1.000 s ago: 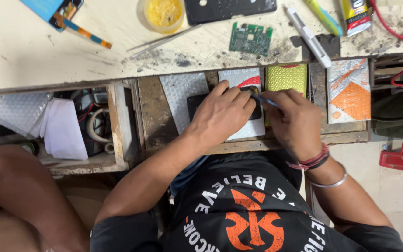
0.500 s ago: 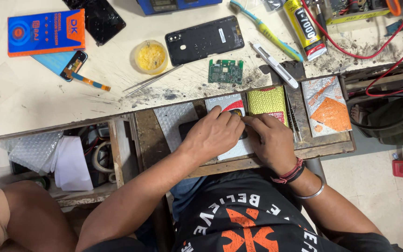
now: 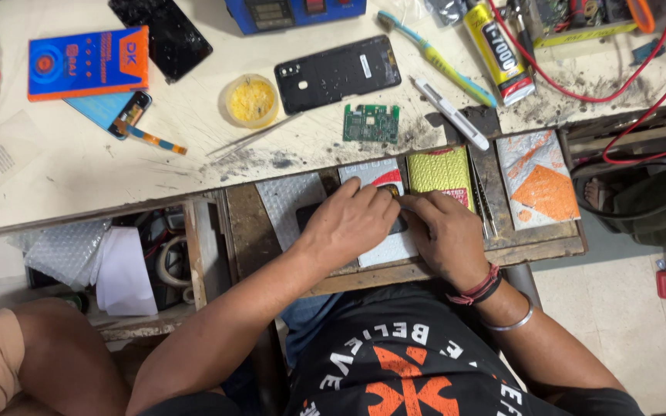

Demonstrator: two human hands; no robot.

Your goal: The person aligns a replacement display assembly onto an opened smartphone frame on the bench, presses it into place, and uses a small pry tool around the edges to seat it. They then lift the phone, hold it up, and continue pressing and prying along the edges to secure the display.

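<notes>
My left hand lies flat over a dark phone that rests on a white packet in a pulled-out wooden drawer. My right hand, with red thread bands and a metal bangle at the wrist, curls against the phone's right edge. The fingertips of both hands meet at the phone's top corner. Most of the phone is hidden under my hands. Whether the right fingers also pinch a thin tool cannot be seen.
The drawer also holds a yellow packet, an orange-and-white packet and tweezers. On the workbench lie a green circuit board, a black phone back cover, a yellow paste pot, a glue tube and red wires. Another person's leg is at lower left.
The view has tilted up, showing more of the workbench. My hands stay on the phone and have drawn closer together; the thin blue tool seen in my right hand earlier is out of sight.
</notes>
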